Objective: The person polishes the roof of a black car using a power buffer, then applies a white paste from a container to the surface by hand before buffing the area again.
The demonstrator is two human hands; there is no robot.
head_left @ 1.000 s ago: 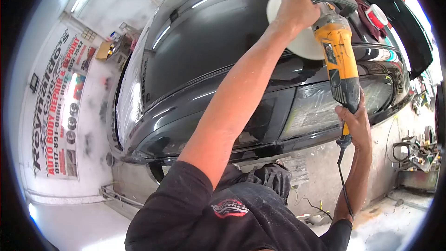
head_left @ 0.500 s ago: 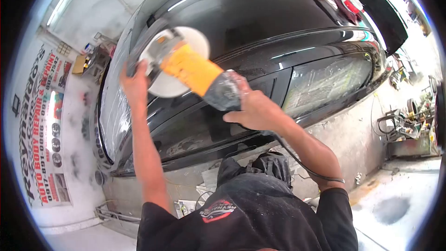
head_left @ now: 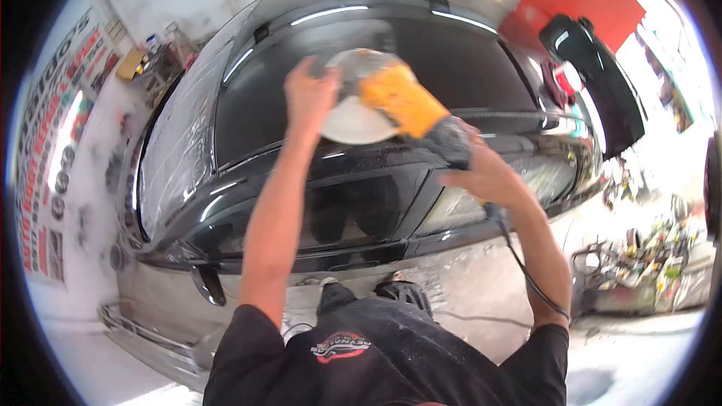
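Note:
I hold an orange and grey electric polisher (head_left: 406, 101) in both hands over the near side of a black car roof (head_left: 466, 68). Its round white pad (head_left: 352, 124) overlaps the roof's near edge in this view. My left hand (head_left: 310, 98) is closed around the handle at the tool's head, slightly blurred. At the dark rear grip, my right hand (head_left: 489, 173) wraps the body, its thumb extended. A power cord (head_left: 519, 259) trails from the tool along my right forearm.
Plastic film (head_left: 180, 154) covers the windshield on the left. A red and white container (head_left: 568, 79) sits at the car's rear, by the raised trunk lid (head_left: 594, 83). The side mirror (head_left: 208, 286) sticks out toward me. Cluttered parts (head_left: 639, 263) fill the right side.
The polisher and both hands have moved right in the view, from near the windshield edge to over the roof. The camera view has shifted too, bringing the side mirror into sight.

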